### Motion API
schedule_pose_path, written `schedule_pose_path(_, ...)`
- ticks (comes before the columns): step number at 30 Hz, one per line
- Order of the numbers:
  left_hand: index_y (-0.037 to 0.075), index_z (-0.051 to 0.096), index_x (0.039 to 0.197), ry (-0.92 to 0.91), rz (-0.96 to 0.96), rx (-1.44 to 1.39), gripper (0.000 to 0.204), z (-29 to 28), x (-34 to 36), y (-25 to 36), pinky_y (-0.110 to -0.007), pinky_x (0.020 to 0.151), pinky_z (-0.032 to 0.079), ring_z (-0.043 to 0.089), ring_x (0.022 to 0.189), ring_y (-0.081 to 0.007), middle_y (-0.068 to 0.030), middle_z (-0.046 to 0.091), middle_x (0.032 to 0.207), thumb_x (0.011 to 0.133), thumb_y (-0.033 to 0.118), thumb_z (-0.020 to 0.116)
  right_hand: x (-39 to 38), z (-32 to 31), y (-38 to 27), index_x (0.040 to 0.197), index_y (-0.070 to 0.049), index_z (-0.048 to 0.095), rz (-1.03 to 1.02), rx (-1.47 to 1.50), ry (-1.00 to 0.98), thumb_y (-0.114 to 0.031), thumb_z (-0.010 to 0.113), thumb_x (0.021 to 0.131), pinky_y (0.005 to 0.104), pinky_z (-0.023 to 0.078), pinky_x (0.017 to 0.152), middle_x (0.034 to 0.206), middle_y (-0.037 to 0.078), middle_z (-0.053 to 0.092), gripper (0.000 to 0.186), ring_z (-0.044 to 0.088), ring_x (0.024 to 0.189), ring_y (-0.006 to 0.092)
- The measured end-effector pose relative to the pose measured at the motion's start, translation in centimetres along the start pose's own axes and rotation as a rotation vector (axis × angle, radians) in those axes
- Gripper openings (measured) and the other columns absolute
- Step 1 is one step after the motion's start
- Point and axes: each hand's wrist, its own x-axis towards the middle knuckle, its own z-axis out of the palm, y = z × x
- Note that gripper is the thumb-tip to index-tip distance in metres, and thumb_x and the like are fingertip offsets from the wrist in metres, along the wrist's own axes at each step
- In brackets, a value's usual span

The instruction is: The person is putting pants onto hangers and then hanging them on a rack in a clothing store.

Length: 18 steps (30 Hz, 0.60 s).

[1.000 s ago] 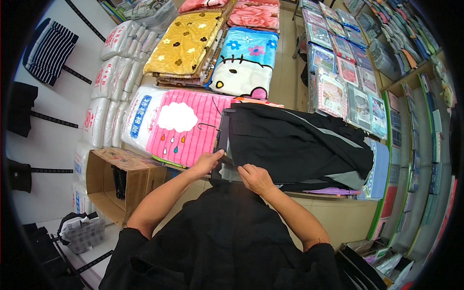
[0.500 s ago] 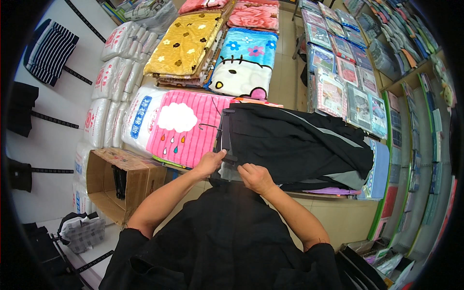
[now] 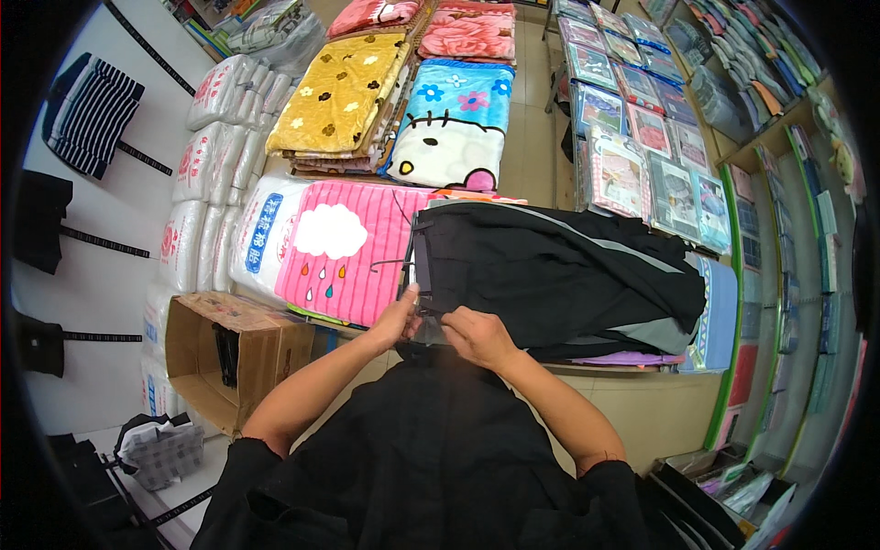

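Observation:
Black trousers (image 3: 550,275) with grey side stripes lie sideways in front of me, waist end to the left, legs stretching right. A dark clip hanger (image 3: 423,266) runs along the waist, its thin hook pointing left over a pink striped blanket (image 3: 367,197). My left hand (image 3: 394,323) is closed at the hanger's near end, thumb on top. Just right of it, my right hand (image 3: 479,337) pinches the near corner of the waistband. A greyish piece shows between the hands; I cannot make out what it is. The fingertips are partly hidden.
Folded blankets, one yellow (image 3: 335,96) and one blue and white (image 3: 449,124), are stacked beyond. An open cardboard box (image 3: 275,353) stands at left, beside white plastic-wrapped bundles (image 3: 192,220). Packaged bedding (image 3: 623,174) covers a table at far right, near the shelves (image 3: 779,284).
My left hand has shifted slightly nearer to me and its fingers have curled further under the hanger's end. The right hand stays at the waistband. The whole view has shifted slightly.

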Motion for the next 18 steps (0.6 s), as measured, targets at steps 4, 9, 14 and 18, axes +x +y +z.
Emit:
schedule_pose_path(4, 0.006, 0.067, 0.087, -0.103, 0.137, -0.04, 0.055, -2.0, 3.0, -3.0, -0.03, 0.062, 0.047, 0.059, 0.064, -0.0143, -0.0059, 0.069, 0.076, 0.108, 0.055, 0.054, 0.1, -2.6, -0.1, 0.105, -0.001, 0.072, 0.228, 0.194, 0.112, -0.009, 0.078, 0.093, 0.0335, 0.053, 0.062, 0.087, 0.009, 0.066, 0.016, 0.064, 0.065, 0.0219)
schedule_pose_path(9, 0.006, 0.059, 0.144, 0.443, 0.589, 0.634, 0.049, -2.5, 5.5, -4.1, -0.038, 0.089, 0.057, 0.07, 0.101, -0.0245, -0.0147, 0.072, 0.123, 0.101, 0.025, 0.073, -1.0, -6.7, 0.9, 0.104, 0.001, 0.076, 0.377, 0.449, 0.219, -0.004, 0.079, 0.092, 0.0236, 0.045, 0.061, 0.084, 0.002, 0.063, 0.013, 0.055, 0.067, 0.0062)
schedule_pose_path(14, 0.012, 0.058, 0.147, 0.632, 0.951, 0.994, 0.062, 1.1, 4.0, 5.3, -0.052, 0.111, 0.045, 0.055, 0.137, -0.043, -0.0215, 0.057, 0.148, 0.09, 0.015, 0.081, -5.7, -11.6, 2.4, 0.101, 0.001, 0.077, 0.461, 0.709, 0.156, 0.0, 0.081, 0.089, 0.0225, 0.043, 0.064, 0.087, 0.001, 0.065, 0.012, 0.055, 0.071, 0.0059)
schedule_pose_path(18, 0.013, 0.065, 0.137, 0.275, 1.105, 1.314, 0.056, 3.2, 2.6, 7.8, -0.054, 0.111, 0.042, 0.054, 0.141, -0.0369, -0.016, 0.059, 0.148, 0.084, 0.012, 0.083, -9.1, -14.0, 2.5, 0.101, 0.0, 0.077, 0.481, 0.931, 0.203, 0.004, 0.081, 0.089, 0.0217, 0.043, 0.064, 0.089, 0.003, 0.065, 0.013, 0.056, 0.073, 0.0066)
